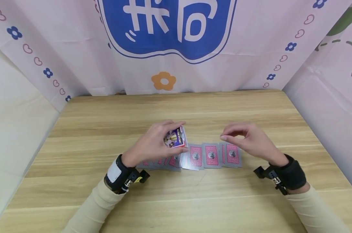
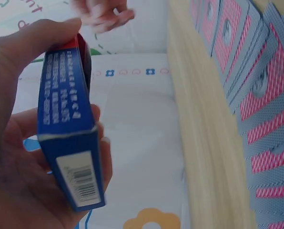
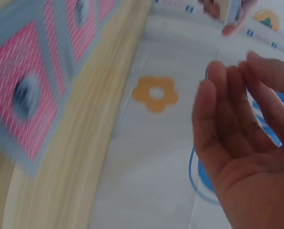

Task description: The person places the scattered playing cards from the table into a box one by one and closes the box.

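Observation:
My left hand (image 1: 154, 142) grips a small playing-card box (image 1: 174, 137) between thumb and fingers, above the row of cards. In the left wrist view the box (image 2: 63, 98) shows a dark blue side with white print and a barcode label (image 2: 81, 179) on its end. Over the right end of the row hovers my right hand (image 1: 251, 140), fingers loosely bent and nothing between them. Playing cards (image 1: 211, 156) with pink-red patterned backs and grey borders lie face down in an overlapping row. The left hand and box hide part of that row.
The wooden table (image 1: 210, 200) extends around the cards. Behind its far edge hangs a white cloth (image 1: 85, 64) with a blue emblem and an orange flower (image 1: 155, 84). Each wrist wears a black strap (image 1: 293, 173) with a small camera.

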Demonstrator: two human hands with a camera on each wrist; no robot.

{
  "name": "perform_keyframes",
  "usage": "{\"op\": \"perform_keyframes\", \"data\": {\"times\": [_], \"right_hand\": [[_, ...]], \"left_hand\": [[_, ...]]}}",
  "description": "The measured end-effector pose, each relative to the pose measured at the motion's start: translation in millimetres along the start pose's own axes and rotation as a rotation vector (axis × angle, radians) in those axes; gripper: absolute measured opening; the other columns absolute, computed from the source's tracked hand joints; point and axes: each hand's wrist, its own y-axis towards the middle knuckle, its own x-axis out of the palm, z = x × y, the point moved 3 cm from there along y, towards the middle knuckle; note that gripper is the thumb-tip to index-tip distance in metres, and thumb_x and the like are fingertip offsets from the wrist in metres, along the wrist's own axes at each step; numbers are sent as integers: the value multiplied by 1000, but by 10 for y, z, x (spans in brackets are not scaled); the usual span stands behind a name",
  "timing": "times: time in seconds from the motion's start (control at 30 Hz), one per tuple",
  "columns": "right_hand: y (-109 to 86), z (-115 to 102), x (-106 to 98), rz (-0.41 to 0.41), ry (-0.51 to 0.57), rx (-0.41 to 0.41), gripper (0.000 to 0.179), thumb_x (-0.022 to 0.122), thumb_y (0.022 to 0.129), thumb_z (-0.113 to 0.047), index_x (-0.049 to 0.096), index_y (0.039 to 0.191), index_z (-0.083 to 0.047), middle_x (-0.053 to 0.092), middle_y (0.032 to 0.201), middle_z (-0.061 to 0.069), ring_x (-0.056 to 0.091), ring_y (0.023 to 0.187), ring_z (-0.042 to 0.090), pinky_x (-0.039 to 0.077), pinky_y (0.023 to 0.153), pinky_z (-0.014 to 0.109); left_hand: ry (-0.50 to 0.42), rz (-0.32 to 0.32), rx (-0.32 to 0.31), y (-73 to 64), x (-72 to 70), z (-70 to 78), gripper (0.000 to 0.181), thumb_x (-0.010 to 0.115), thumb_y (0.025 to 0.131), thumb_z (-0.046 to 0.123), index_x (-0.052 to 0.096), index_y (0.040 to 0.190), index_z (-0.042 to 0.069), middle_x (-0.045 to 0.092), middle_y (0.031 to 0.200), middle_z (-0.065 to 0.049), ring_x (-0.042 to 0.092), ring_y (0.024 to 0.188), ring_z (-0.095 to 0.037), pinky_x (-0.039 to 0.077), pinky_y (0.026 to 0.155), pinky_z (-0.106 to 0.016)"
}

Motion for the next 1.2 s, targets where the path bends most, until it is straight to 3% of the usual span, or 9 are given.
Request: {"op": "perform_keyframes", "data": {"times": [0.1,0.23,0.37,0.5,0.7,1.0,1.2], "right_hand": [[-11,152,-64,-38,-142,39,11,79,94,-8,80,97,-18,76,94,-5,67,85,6,57,81,21],[20,379,-57,-155,-230,112,9,83,90,-8,78,94,-14,74,91,-3,64,84,12,55,75,24],[31,573,-3,-258,-250,181,26,91,82,-19,73,98,-8,69,91,2,60,84,15,51,74,24],[17,645,23,-308,-261,244,48,96,77,-30,68,107,-5,62,95,5,54,87,18,46,77,28],[8,670,-3,-325,-273,292,51,96,77,-30,64,108,-3,58,95,6,52,89,20,45,78,30],[-8,679,-89,-338,-259,245,18,82,91,-13,65,87,-11,50,77,-2,47,73,15,36,63,24],[-31,658,-158,-400,-192,160,18,75,97,-12,67,81,-16,45,70,-8,42,64,6,34,59,21]], "left_hand": [[19,-27,-12,-5,-18,-11,82,86,84,48,55,154,18,65,140,-15,63,93,-16,55,73,-25],[56,-62,-24,-6,-6,-29,83,84,86,51,53,156,19,65,137,-12,60,90,-15,52,71,-24],[87,-76,-23,-5,11,-35,84,83,86,53,52,156,19,65,136,-11,59,92,-16,51,71,-25],[88,-75,-21,2,3,-29,84,83,87,52,51,157,20,63,139,-13,60,98,-19,53,75,-27],[93,-75,-33,8,-10,-23,85,84,86,51,51,157,19,62,140,-13,60,101,-20,54,77,-29],[128,-87,-33,17,39,-33,85,84,86,53,51,156,18,62,142,-13,60,105,-21,55,82,-32],[120,-92,-39,17,69,-44,87,85,85,52,52,156,14,62,145,-15,62,118,-24,58,94,-40]]}}
